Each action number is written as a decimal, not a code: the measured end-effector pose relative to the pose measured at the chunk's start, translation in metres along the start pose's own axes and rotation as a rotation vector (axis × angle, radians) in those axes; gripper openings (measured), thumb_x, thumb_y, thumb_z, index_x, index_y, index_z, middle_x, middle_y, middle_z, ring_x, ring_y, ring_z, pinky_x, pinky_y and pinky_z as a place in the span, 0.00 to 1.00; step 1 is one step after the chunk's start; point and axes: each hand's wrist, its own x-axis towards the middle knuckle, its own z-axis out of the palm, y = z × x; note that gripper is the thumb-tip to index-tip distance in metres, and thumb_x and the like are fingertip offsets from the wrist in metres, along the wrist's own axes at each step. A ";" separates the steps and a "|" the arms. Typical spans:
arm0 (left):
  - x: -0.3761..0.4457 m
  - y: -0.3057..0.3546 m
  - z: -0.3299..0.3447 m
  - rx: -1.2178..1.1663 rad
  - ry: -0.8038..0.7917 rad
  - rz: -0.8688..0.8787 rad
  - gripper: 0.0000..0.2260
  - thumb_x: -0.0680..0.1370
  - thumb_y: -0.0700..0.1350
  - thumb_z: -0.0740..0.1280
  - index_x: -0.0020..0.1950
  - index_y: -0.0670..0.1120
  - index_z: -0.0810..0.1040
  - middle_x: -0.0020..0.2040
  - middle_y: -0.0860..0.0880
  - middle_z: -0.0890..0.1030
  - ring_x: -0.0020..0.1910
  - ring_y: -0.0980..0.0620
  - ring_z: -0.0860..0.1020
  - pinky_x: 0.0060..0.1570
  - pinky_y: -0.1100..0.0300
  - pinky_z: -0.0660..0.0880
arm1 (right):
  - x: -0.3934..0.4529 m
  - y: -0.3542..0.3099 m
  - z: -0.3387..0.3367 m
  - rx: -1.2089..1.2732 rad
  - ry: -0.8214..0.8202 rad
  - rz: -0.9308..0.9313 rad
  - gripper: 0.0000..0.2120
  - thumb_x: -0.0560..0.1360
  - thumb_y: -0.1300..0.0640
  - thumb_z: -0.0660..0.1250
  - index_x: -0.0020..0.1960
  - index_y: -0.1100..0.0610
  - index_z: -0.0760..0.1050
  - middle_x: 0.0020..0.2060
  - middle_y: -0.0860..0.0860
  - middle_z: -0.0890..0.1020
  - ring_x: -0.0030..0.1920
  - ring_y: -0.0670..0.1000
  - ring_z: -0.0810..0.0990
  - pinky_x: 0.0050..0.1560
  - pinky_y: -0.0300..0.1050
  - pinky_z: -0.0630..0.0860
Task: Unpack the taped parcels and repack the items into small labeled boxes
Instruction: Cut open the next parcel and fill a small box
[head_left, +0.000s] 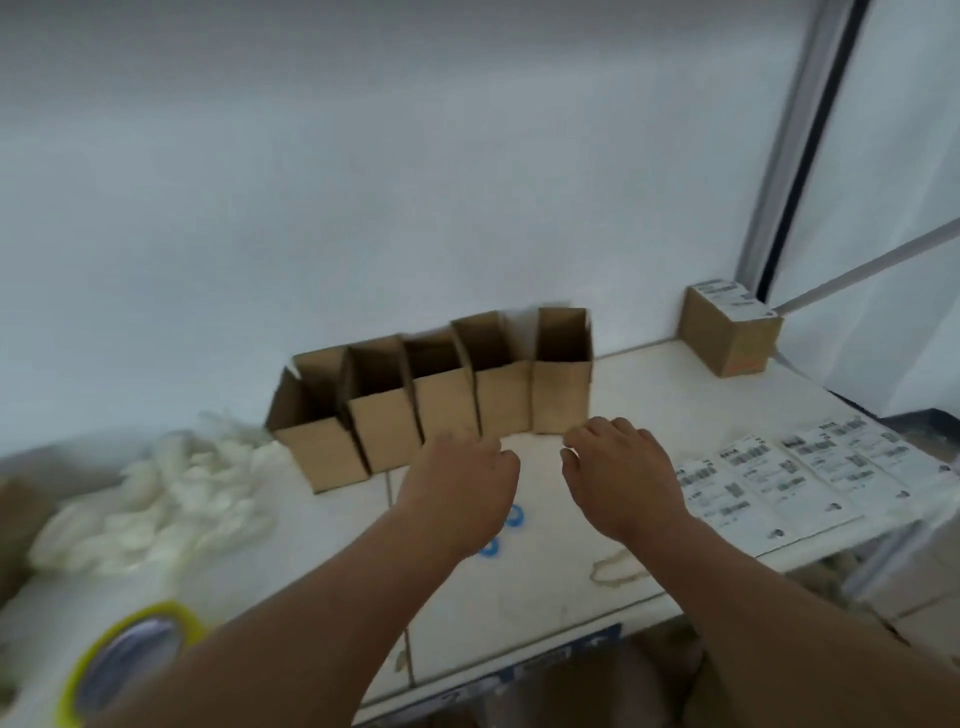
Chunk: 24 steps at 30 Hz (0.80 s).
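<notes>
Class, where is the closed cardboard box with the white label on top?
The closed labelled cardboard box sits far right on the white table, right of the open boxes.

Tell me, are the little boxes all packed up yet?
Not yet. One sealed box with a label stands in the far corner. Five open boxes stand in a row, not sealed. Both hands, left and right, hover near them holding nothing. The label sheets and tape roll lie unused.
</notes>
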 end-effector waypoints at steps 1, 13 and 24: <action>-0.016 -0.009 -0.001 0.003 0.007 -0.023 0.07 0.82 0.46 0.60 0.56 0.47 0.74 0.50 0.48 0.77 0.47 0.47 0.75 0.40 0.53 0.62 | -0.003 -0.018 -0.003 0.008 -0.004 -0.017 0.15 0.82 0.50 0.53 0.59 0.51 0.76 0.54 0.49 0.80 0.54 0.51 0.76 0.55 0.47 0.71; -0.135 -0.080 0.047 -0.020 -0.041 -0.255 0.08 0.82 0.46 0.57 0.57 0.47 0.74 0.51 0.48 0.77 0.47 0.47 0.74 0.40 0.54 0.62 | -0.016 -0.162 0.005 0.112 -0.081 -0.065 0.15 0.83 0.50 0.52 0.63 0.50 0.73 0.57 0.48 0.78 0.55 0.49 0.74 0.56 0.45 0.71; -0.166 -0.121 0.093 -0.060 -0.092 -0.403 0.06 0.82 0.45 0.57 0.53 0.47 0.74 0.47 0.49 0.75 0.40 0.48 0.66 0.40 0.55 0.62 | 0.010 -0.224 0.044 0.128 -0.142 -0.089 0.14 0.82 0.49 0.52 0.62 0.48 0.72 0.57 0.45 0.77 0.55 0.48 0.73 0.54 0.44 0.70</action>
